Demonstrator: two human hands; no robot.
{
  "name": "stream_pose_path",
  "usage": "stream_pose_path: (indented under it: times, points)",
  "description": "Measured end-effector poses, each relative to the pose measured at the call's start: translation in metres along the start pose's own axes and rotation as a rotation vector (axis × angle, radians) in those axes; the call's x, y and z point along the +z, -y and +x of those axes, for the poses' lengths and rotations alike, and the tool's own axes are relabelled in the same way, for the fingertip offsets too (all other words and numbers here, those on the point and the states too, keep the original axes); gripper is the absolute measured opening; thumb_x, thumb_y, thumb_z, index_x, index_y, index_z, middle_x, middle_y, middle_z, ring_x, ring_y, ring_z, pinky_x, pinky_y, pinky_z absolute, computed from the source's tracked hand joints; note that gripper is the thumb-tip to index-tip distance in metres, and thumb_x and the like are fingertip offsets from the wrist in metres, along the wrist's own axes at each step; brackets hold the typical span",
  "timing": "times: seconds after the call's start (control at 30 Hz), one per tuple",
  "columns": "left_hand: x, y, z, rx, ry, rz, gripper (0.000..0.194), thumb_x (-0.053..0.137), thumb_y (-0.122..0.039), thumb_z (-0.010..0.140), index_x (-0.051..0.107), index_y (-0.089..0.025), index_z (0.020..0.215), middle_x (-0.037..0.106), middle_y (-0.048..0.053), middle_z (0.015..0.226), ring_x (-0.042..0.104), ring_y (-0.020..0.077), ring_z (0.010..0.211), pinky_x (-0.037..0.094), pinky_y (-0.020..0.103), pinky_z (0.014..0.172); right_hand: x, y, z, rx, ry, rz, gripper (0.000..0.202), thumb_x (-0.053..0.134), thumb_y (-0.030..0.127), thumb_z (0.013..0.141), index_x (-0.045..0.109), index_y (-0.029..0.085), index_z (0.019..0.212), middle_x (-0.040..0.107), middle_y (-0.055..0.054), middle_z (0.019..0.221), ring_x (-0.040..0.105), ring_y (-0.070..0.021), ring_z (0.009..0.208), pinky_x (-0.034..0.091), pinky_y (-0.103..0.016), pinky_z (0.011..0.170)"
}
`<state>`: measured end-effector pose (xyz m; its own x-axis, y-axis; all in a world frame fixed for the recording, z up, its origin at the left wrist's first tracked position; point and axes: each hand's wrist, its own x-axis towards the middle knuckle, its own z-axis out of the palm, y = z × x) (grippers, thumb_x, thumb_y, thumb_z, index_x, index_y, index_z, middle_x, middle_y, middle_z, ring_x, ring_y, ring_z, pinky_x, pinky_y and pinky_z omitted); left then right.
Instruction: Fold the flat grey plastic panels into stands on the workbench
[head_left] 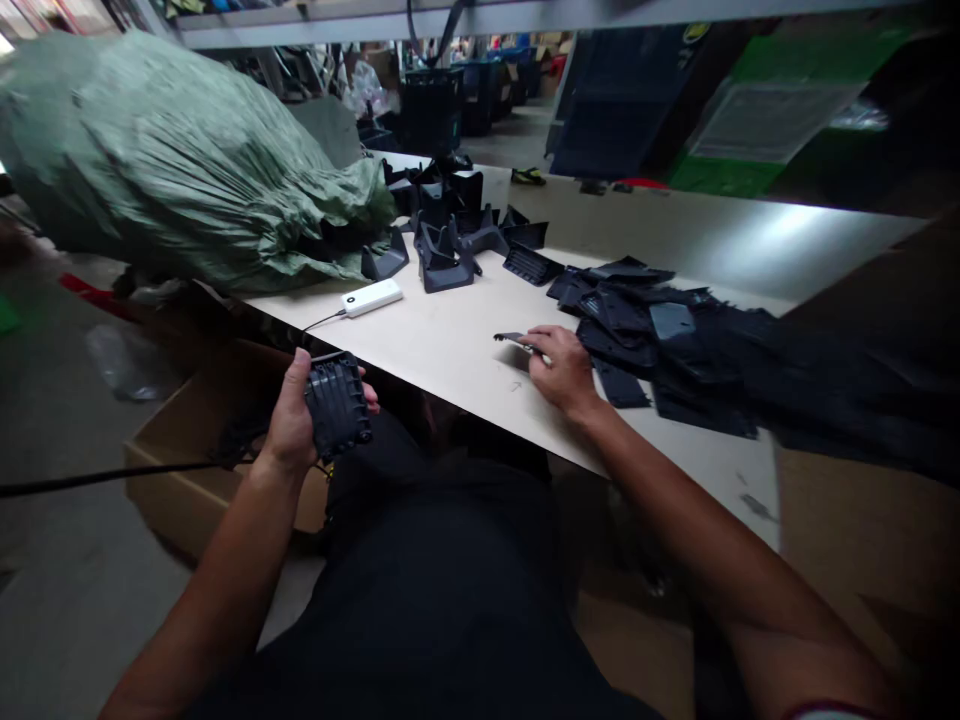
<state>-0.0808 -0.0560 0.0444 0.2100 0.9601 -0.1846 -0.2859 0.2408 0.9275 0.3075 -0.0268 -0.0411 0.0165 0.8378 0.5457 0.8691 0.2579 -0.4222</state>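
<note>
My left hand (294, 420) is closed round a black ribbed plastic part (337, 405), held in front of the table's near edge. Over the tabletop, my right hand (559, 372) pinches a thin dark plastic panel (514, 340) by its right end. Just right of that hand lies a heap of flat black plastic panels (622, 320), spread along the table. Farther back stand several angled black plastic pieces (442, 260) in a loose cluster.
A large green woven sack (172, 150) rests on the left of the table (450, 340). By its mouth lies a white power bank (373, 297) with a black cable. An open cardboard box (172, 490) sits below at left. A shelf edge (525, 18) crosses overhead.
</note>
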Motion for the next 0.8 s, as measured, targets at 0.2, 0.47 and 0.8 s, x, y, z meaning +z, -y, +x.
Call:
stream_pose_path:
  times: [0.2, 0.47, 0.8]
  points:
    - [0.005, 0.020, 0.009, -0.073, 0.112, -0.025, 0.083, 0.051, -0.088, 0.085, 0.076, -0.012, 0.105, 0.080, 0.014, 0.087, 0.077, 0.0267, 0.075, 0.063, 0.036, 0.068, 0.029, 0.009, -0.010, 0.003, 0.158, -0.020, 0.044, 0.066, 0.021, 0.081, 0.076, 0.017, 0.123, 0.060, -0.019, 0.148, 0.056, -0.0376, 0.137, 0.044, -0.056, 0.118]
    - [0.038, 0.041, 0.033, -0.285, 0.528, -0.157, 0.103, 0.042, -0.097, 0.081, 0.076, -0.007, 0.118, 0.079, 0.020, 0.092, 0.078, 0.0295, 0.079, 0.062, 0.038, 0.074, 0.009, 0.010, -0.003, 0.258, 0.358, -0.036, 0.059, 0.074, 0.040, 0.081, 0.070, 0.021, 0.137, 0.066, -0.018, 0.143, 0.060, -0.0427, 0.132, 0.048, -0.059, 0.111]
    - [0.079, 0.060, 0.063, -0.262, 0.229, -0.714, 0.084, 0.045, -0.084, 0.092, 0.077, -0.008, 0.107, 0.080, 0.016, 0.100, 0.078, 0.0286, 0.097, 0.060, 0.051, 0.102, -0.024, 0.041, 0.002, 0.355, 0.262, 0.240, 0.047, 0.074, 0.046, 0.089, 0.074, 0.023, 0.130, 0.079, -0.011, 0.116, 0.072, -0.0327, 0.109, 0.058, -0.049, 0.093]
